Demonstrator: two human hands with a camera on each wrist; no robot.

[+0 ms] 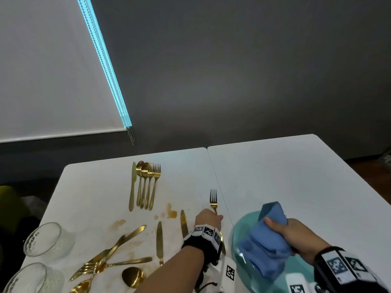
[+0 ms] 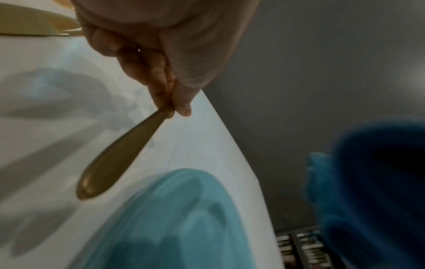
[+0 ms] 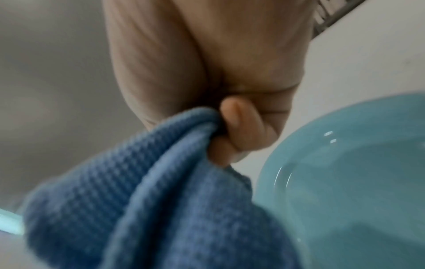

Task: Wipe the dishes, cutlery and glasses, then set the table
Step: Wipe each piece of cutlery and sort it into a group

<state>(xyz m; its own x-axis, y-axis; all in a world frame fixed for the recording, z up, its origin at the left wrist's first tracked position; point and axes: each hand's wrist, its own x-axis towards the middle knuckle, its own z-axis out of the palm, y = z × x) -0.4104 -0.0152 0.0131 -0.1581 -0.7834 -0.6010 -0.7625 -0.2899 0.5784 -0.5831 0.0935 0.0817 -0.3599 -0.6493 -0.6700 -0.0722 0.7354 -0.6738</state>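
My left hand pinches a gold fork by its handle, tines pointing away, just left of the seam between the two white tables. My right hand grips a bunched blue cloth above a teal plate at the near right. In the right wrist view the fingers curl round the cloth beside the plate. A neat row of gold cutlery lies at the far middle of the left table.
Loose gold knives, forks and spoons lie scattered on the near left among brown stains. Two clear glasses stand at the left edge. The right table's far half is bare white surface.
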